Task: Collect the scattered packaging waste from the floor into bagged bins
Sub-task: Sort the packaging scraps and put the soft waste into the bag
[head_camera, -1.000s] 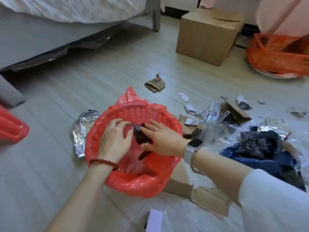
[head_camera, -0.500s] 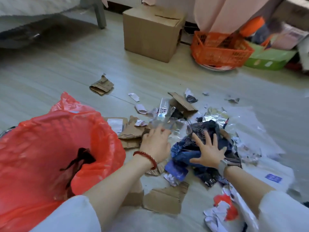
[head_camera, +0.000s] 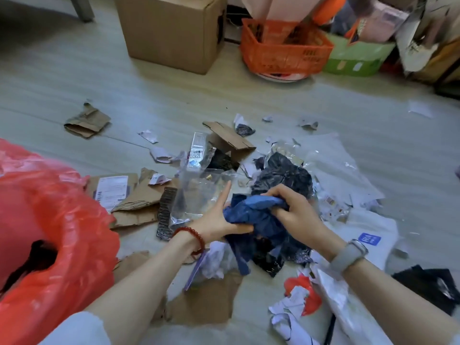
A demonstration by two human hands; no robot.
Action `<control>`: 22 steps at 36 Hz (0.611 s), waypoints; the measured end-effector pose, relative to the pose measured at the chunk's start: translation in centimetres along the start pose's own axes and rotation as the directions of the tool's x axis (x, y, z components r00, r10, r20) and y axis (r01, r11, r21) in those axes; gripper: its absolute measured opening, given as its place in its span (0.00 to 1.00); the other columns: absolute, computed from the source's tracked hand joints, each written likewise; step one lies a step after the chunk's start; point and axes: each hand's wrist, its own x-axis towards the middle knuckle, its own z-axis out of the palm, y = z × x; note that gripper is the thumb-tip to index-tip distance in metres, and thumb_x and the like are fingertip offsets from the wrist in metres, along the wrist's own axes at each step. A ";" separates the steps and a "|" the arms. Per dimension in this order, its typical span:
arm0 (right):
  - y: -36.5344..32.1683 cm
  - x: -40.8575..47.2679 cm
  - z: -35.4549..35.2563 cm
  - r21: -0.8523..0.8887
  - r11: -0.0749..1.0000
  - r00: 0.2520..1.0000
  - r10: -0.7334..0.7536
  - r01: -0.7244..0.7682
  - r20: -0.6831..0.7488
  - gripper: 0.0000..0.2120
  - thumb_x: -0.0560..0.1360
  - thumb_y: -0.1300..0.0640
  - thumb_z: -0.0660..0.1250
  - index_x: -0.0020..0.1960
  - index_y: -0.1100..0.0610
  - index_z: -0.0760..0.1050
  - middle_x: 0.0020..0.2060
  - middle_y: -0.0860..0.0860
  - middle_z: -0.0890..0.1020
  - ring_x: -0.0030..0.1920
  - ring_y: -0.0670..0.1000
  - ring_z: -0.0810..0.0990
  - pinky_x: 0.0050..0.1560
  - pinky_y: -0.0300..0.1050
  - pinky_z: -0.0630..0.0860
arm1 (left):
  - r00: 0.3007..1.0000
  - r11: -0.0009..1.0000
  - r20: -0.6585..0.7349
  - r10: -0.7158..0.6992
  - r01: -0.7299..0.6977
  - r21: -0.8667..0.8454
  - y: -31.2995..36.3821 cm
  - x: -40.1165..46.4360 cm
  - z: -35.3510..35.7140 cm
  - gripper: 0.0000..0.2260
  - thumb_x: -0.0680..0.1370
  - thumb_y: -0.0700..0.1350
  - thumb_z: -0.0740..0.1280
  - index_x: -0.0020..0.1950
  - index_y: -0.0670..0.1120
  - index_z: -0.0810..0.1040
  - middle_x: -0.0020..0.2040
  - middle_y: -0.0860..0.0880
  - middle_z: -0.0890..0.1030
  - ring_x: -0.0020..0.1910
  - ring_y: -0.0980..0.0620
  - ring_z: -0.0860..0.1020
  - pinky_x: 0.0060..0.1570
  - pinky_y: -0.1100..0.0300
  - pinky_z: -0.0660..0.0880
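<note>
Blue plastic wrapping [head_camera: 251, 210], crumpled into a wad, sat right at the centre of the action, and both hands were on it. The right hand [head_camera: 296, 210] had its fingers curled tight over the top of the wad, clamped on the blue film. The left hand [head_camera: 216, 220] pressed in from the nine o'clock side, thumb tucked under the bundle, forefinger stretched straight out toward twelve o'clock, the other fingers hidden behind the wad. A red bead bracelet [head_camera: 191, 236] ringed that wrist; a grey watch [head_camera: 349, 255] ringed the other.

Under and behind the wad lay dark crinkled packaging [head_camera: 283, 175], reaching toward one o'clock. Just beside the left forefinger, at eleven o'clock, a clear plastic bag [head_camera: 199, 192] lay on the floor [head_camera: 149, 103]. Torn cardboard pieces [head_camera: 139, 195] were spread at nine o'clock, one bearing a white label. Hard against the frame at eight o'clock bulged the red-bagged bin [head_camera: 49, 232], mouth open, something dark showing inside.

Farther out at twelve o'clock stood a brown cardboard box [head_camera: 171, 31], with an orange basket [head_camera: 283, 51] at one o'clock and a green bin [head_camera: 356, 56] touching it. Down at five o'clock, white paper scraps [head_camera: 288, 312] and a red scrap [head_camera: 308, 292] lay together.
</note>
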 end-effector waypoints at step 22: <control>-1.1 0.8 3.7 0.689 0.587 0.904 0.234 -0.426 0.359 0.19 0.75 0.63 0.65 0.64 0.56 0.69 0.53 0.57 0.80 0.49 0.53 0.82 0.50 0.49 0.80 | 0.849 0.588 -0.050 0.526 -0.320 0.743 1.1 -3.8 0.2 0.40 0.69 0.51 0.68 0.72 0.59 0.46 0.68 0.47 0.64 0.68 0.54 0.56 0.70 0.47 0.54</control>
